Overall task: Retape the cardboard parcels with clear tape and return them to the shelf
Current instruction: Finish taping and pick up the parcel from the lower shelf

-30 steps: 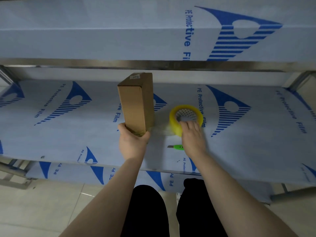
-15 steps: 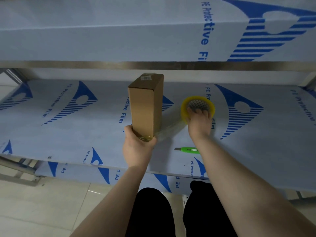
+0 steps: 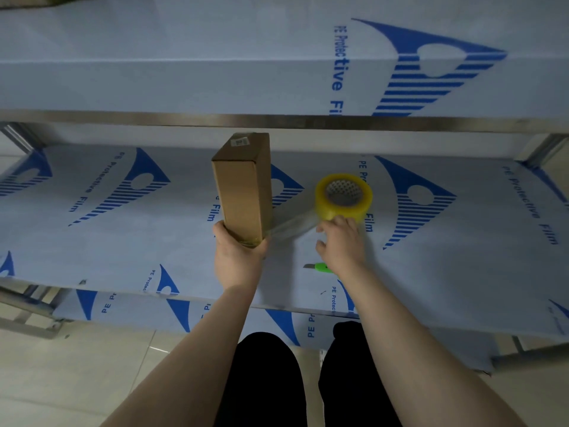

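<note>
A tall brown cardboard parcel stands on end on the middle shelf, a small label on its top face. My left hand grips its lower end from the front. A strip of clear tape stretches from that lower end to the yellowish tape roll, which lies flat on the shelf to the right. Just in front of the roll is my right hand, with loosely bent fingers that hold nothing; whether the fingertips touch the roll's near edge I cannot tell.
A green utility knife lies on the shelf under my right wrist. All shelves wear white film with blue print. The upper shelf's steel edge hangs just above the parcel's top. A lower shelf and steel legs sit below.
My right hand has come off the tape roll and drawn back toward me. The roll now lies further right of the parcel, with a longer strip of tape pulled out. The left hand still grips the parcel.
</note>
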